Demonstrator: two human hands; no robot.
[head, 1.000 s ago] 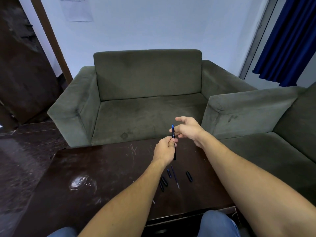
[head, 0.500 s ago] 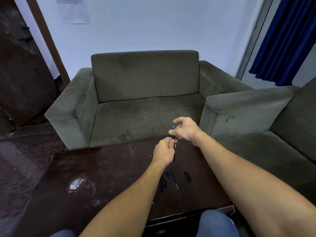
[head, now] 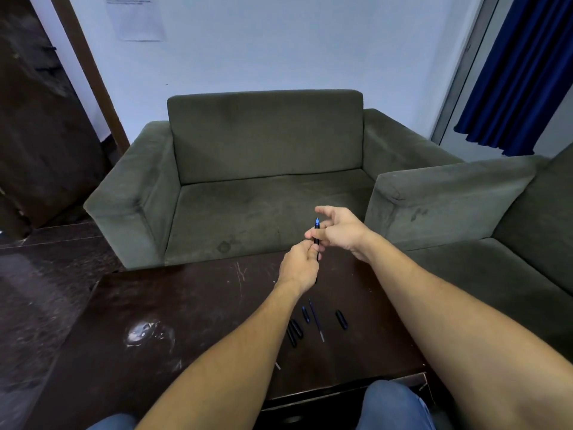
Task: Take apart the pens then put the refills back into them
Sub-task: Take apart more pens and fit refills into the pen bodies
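Pen (head: 316,243) upright, gripped by left hand (head: 299,270), tip section pinched by right hand (head: 336,231); mid-disassembly, unscrewing next.

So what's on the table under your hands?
On the dark table lie small black pen pieces and a thin refill. The left arm covers anything further left.

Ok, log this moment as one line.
stage: working a pen | left hand: grips pen upright | right hand: pinches its upper part | table: loose pen parts
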